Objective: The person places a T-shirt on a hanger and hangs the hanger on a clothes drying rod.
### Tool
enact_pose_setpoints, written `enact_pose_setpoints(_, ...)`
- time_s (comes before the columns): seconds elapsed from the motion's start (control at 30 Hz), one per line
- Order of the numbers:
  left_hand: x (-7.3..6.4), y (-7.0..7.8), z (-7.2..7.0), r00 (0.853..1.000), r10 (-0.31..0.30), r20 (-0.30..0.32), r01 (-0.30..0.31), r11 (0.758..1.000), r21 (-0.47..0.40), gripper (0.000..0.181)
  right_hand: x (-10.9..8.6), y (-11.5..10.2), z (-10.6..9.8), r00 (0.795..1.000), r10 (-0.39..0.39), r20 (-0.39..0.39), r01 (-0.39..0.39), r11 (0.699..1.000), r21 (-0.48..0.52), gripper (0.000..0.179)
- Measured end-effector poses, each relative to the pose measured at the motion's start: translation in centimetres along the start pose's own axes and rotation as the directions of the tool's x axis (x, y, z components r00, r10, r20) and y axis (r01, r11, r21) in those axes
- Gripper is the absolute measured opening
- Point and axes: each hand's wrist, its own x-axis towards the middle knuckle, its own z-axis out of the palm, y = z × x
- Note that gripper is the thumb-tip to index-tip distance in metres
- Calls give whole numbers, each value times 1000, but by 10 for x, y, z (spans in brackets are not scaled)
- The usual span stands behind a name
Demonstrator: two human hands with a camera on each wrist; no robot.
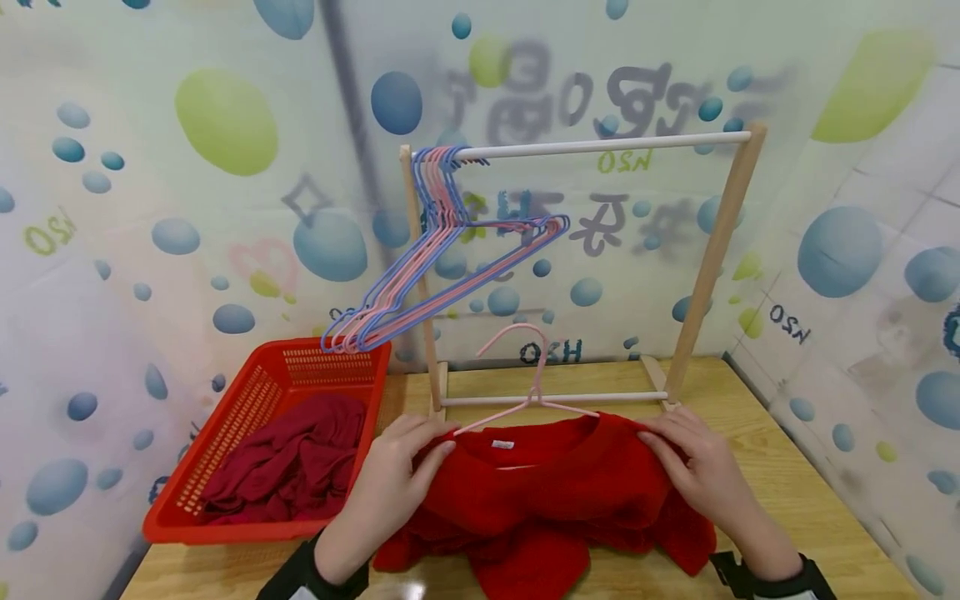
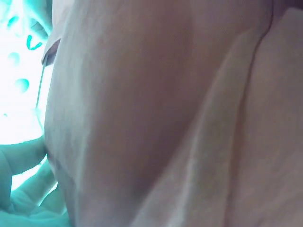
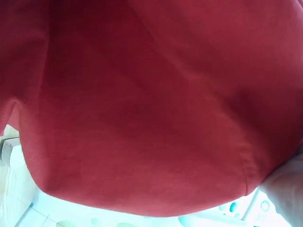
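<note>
A red long-sleeved top (image 1: 555, 500) with a white neck label lies partly bunched at the front of the table. Inside its neckline sits a pink hanger (image 1: 537, 383), hook up, its arms running toward the shoulders. My left hand (image 1: 397, 475) pinches the left shoulder near the hanger's end, thumb on top. At the other shoulder, my right hand (image 1: 701, 467) pinches the fabric between thumb and fingers. Cloth of the top (image 3: 142, 109) fills most of the right wrist view, hiding the right fingertips. The left wrist view is washed out, with fingers (image 2: 23, 158) at its left edge.
A wooden rack with a white top rail (image 1: 600, 147) stands behind the top. Several blue and pink hangers (image 1: 442, 250) hang at its left end. A red plastic basket (image 1: 247, 533) holding dark red clothing (image 1: 292, 458) stands on the left. Patterned sheets surround the wooden table (image 1: 795, 467).
</note>
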Motion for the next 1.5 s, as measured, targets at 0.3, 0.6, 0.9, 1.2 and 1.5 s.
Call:
enact_pose_setpoints(0.3, -4, -6, 4, 995, 26, -101, -27, 1000, -7, 15, -9, 6, -3, 995, 102, -4, -102, 993, 57, 49)
enact_pose_setpoints(0.6, -6, -9, -2, 993, -25, -119, 22, 999, -31, 12, -36, 26, -26, 935, 348, 73, -355, 929, 109, 54)
enact_pose_setpoints(0.9, -8, -8, -3, 986, -137, -99, 132, 989, -61, 12, -48, 39, -44, 922, 387, 21, -387, 920, 65, 52)
enact_pose_setpoints(1.2, -9, -7, 1, 988, -72, -134, 67, 997, -42, 12, -51, 51, -47, 928, 331, 173, -311, 941, -130, 44)
enact_pose_setpoints(1.5, -7, -1, 6, 991, -6, -132, 3, 1000, -18, 12, -8, -6, -32, 979, 154, 134, -148, 987, -55, 54)
